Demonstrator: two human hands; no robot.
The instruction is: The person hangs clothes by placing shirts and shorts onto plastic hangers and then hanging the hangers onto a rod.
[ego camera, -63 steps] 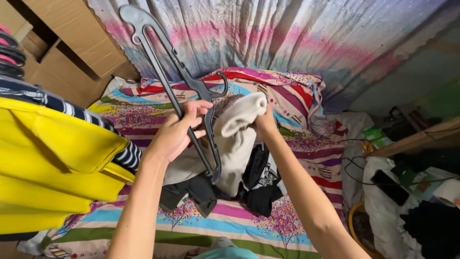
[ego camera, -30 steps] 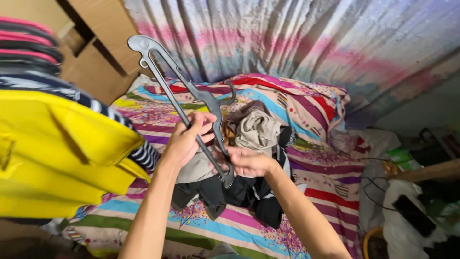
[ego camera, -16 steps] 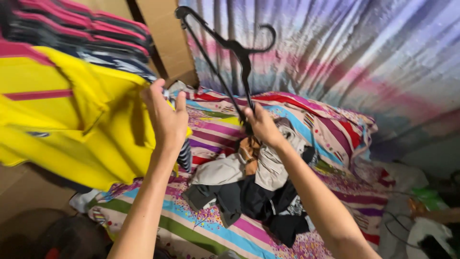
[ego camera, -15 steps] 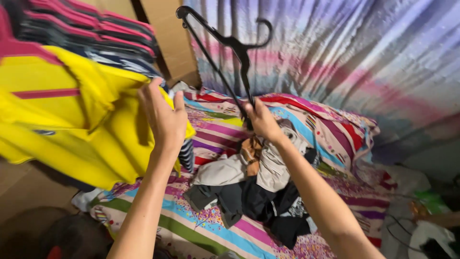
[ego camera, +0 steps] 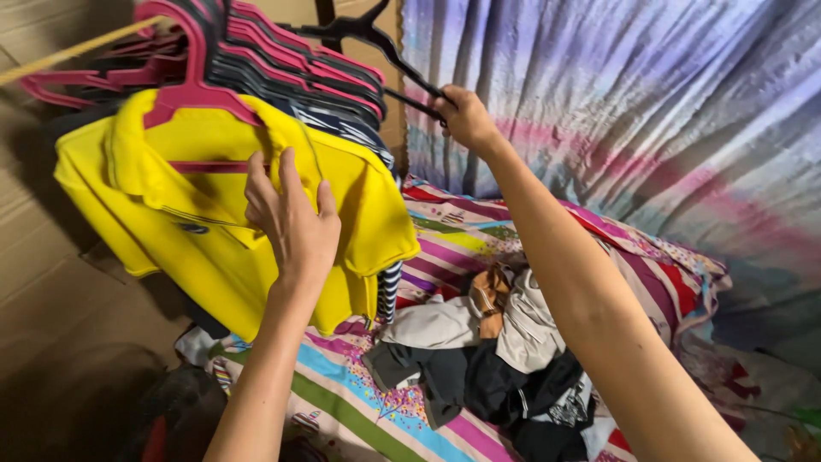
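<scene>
While the rail was crowded with pink and dark hangers (ego camera: 282, 64), the black hanger (ego camera: 376, 43) sat at the right end of that row, near the striped curtain (ego camera: 616, 111). The right hand (ego camera: 466, 118) was raised on an outstretched arm, fingers closed around the hanger's lower bar. The left hand (ego camera: 291, 222) lay open, fingers spread, flat against the yellow shirt (ego camera: 171, 231) hanging in front. Below, a heap of clothes (ego camera: 487, 351) lay on the striped bedsheet (ego camera: 445, 248).

Pastel striped curtain (ego camera: 616, 103) behind; cardboard wall (ego camera: 51, 282) left; striped bedsheet (ego camera: 445, 248).
</scene>
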